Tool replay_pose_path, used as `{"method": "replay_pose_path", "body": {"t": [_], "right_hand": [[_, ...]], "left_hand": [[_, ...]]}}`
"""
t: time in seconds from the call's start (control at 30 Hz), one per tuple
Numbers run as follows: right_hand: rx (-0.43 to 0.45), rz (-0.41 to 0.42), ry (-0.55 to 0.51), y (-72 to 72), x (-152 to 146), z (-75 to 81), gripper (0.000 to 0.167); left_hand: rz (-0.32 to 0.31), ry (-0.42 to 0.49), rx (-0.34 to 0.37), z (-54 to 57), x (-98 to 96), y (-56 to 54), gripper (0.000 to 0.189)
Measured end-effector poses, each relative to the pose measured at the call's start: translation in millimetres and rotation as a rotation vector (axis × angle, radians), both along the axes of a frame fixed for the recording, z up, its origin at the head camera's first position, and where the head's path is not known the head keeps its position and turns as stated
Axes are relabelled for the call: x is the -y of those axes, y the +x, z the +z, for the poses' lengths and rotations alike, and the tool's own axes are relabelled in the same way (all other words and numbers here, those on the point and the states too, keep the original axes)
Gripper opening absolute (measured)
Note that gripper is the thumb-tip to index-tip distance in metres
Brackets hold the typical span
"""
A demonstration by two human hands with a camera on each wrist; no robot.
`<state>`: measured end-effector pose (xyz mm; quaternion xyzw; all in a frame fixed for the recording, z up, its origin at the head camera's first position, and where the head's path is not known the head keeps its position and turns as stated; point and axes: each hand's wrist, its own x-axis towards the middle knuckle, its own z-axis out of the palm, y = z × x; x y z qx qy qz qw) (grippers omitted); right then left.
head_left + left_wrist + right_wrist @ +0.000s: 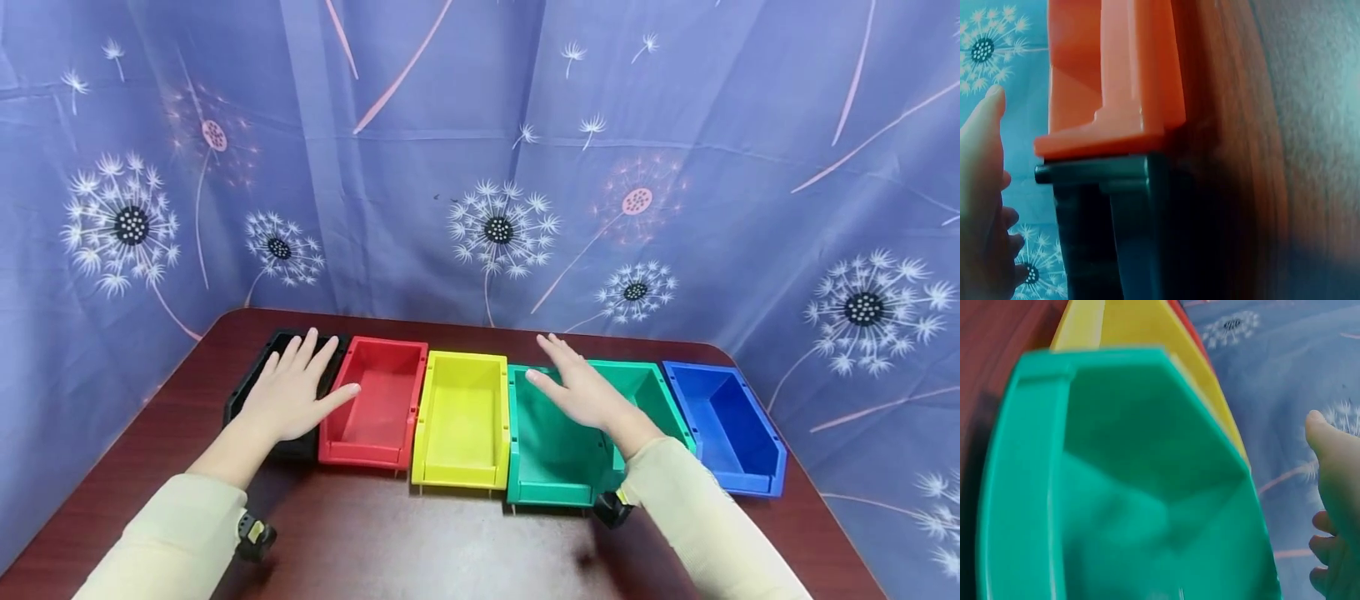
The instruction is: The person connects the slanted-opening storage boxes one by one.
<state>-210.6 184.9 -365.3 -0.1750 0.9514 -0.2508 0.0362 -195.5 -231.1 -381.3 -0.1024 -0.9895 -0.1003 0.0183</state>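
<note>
My left hand [291, 393] is spread with straight fingers above the black bin [295, 448], its thumb reaching over the red bin [384, 392]. Nothing is in its grasp. Over two green bins [551, 454] my right hand [585, 390] hovers with extended fingers, holding nothing and covering part of the divide between them. In the left wrist view, the left hand [984, 206] shows at the left edge, apart from the black bin [1135, 244]. The right wrist view has the right hand [1341, 494] at the right edge, beside a green bin [1022, 487].
A yellow bin [463, 417] stands between the red and green ones, and a blue bin [723, 425] ends the row at the right. The row sits on a dark red-brown table [390, 542]. Behind it hangs a blue dandelion-print curtain [420, 208].
</note>
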Motion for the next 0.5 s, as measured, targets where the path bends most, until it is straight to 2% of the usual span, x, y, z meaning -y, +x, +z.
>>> {"method": "replay_pose_path", "body": {"t": [0.13,0.3,0.5], "right_hand": [[0.051,0.011,-0.107,-0.2,16.9,2.9,0.073],[0.089,0.012,-0.240,-2.4,36.6,7.8,0.062],[0.199,-0.041,-0.433,-7.5,66.6,13.7,0.051]], "left_hand": [[-0.002,0.058,0.038,2.4,7.6,1.3,0.091],[0.005,0.134,0.070,2.0,14.9,-2.7,0.089],[0.031,0.238,0.082,6.1,26.6,-8.5,0.086]]}}
